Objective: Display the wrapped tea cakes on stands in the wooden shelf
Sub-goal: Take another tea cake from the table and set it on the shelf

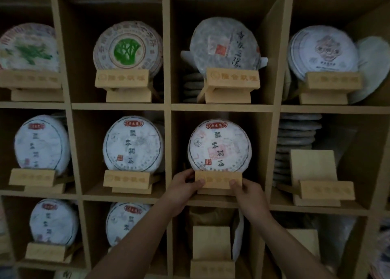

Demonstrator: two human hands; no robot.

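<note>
Both hands, left hand [185, 183] and right hand [245, 189], pinched the wooden stand [218, 182] bearing a wrapped tea cake [219, 145] in the shelf's [221, 108] middle row; two empty stands [316, 179] remained unfilled.

Dim light, pale wooden shelf [167, 106] filling the view (a grid of square compartments), dark recessed backs
</note>
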